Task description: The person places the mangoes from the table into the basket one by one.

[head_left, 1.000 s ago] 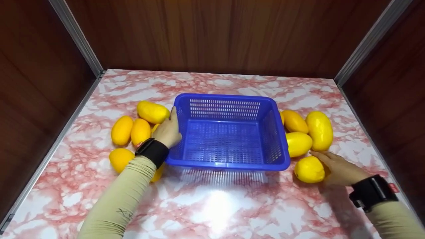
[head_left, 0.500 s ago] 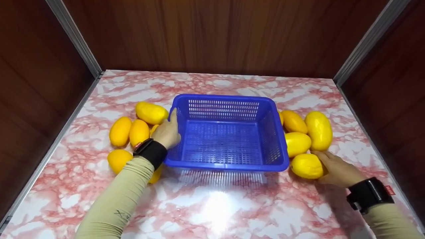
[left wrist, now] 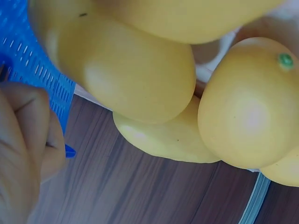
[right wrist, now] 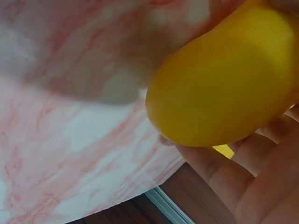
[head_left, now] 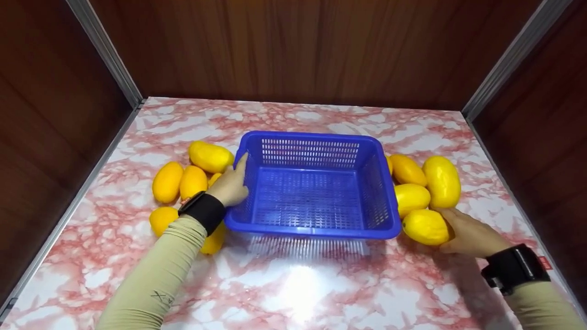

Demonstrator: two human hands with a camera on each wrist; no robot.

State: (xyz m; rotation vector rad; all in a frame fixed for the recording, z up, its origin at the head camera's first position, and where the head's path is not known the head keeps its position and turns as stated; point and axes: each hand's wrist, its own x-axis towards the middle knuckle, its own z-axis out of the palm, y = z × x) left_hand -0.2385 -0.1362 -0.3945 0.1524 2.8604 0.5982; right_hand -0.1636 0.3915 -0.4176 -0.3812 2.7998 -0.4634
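Note:
In the head view a blue plastic basket point(head_left: 312, 230) with slotted walls stands mid-table, nothing inside it. My left hand point(head_left: 229, 187) grips its left rim, index finger lying along the edge; the left wrist view shows the curled fingers point(left wrist: 30, 112) at the blue wall. At the right, my right hand point(head_left: 472, 233) holds a yellow mango point(head_left: 426, 227) from its right side, thumb on the near side and fingers on the far side. The right wrist view has this mango point(right wrist: 224, 84) close up, fingers point(right wrist: 210, 172) behind it.
Several mangoes point(head_left: 167, 182) lie left of the basket, partly covered by the left hand and forearm. More mangoes point(head_left: 441, 181) cluster against the basket's right side. Brown wood-look panels point(head_left: 293, 50) enclose the red-and-white marbled table point(head_left: 284, 293) at the back and sides.
My right hand has turned the mango and shifted it slightly away from me, up against the neighbouring mango. The left hand has slid slightly nearer along the basket's rim.

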